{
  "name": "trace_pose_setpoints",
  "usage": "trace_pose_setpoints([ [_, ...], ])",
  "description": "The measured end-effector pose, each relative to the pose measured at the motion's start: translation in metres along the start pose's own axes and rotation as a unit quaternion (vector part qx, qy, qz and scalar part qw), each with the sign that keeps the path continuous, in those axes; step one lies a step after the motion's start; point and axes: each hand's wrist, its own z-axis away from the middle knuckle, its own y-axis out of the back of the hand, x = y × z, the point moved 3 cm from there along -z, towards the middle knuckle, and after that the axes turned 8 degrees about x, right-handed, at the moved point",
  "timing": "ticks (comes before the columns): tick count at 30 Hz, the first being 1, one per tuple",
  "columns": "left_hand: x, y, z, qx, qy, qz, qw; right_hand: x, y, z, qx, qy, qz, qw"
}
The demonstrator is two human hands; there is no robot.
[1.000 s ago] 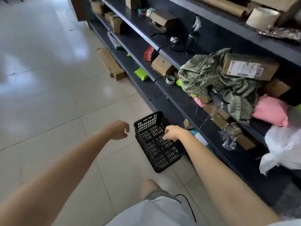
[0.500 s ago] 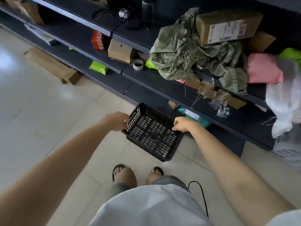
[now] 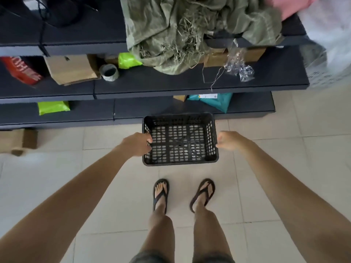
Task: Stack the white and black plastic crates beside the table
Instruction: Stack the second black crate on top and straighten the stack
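In the centre of the frame, the black crate (image 3: 180,141) now sits square to the camera, long edge across, held between both hands above the tiled floor (image 3: 76,186) and in front of the lowest dark shelf (image 3: 76,114). Half a second earlier it was tilted and skewed, with the right hand on its far corner; a second ago the left hand was not yet on it at all. The change suggests the pick-up is done and the carry can begin.

The left hand (image 3: 137,144) is at the crate's left wall, its fingers (image 3: 149,141) curled in over the rim and closed on it. The right hand (image 3: 228,140) is at the right wall, touching or just beside it; its fingers (image 3: 220,138) are bent, but I cannot tell whether they truly clamp the rim or only press against it.

No white crate can be made out with certainty; a pale perforated shape (image 3: 321,76) at the right edge of the frame is too blurred to name. Stacking is not yet done.
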Motion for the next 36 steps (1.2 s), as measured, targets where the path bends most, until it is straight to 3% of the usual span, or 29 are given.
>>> trace_pose_setpoints([
  [13, -0.054, -0.178, -0.154, -0.061, 0.011, -0.045, 0.997, 0.067, -0.141, -0.137, 0.011, -0.069, -0.050, 0.996],
  [21, -0.090, -0.244, -0.223, -0.015, 0.063, -0.059, 0.996, 0.107, -0.203, -0.216, 0.033, -0.091, -0.002, 0.995],
  [30, -0.114, -0.278, -0.282, 0.028, 0.114, -0.070, 0.991, 0.122, -0.231, -0.286, 0.047, -0.109, -0.036, 0.992],
  [36, -0.113, -0.278, -0.306, 0.096, 0.168, 0.031, 0.981, 0.120, -0.231, -0.316, 0.059, -0.101, -0.039, 0.992],
])
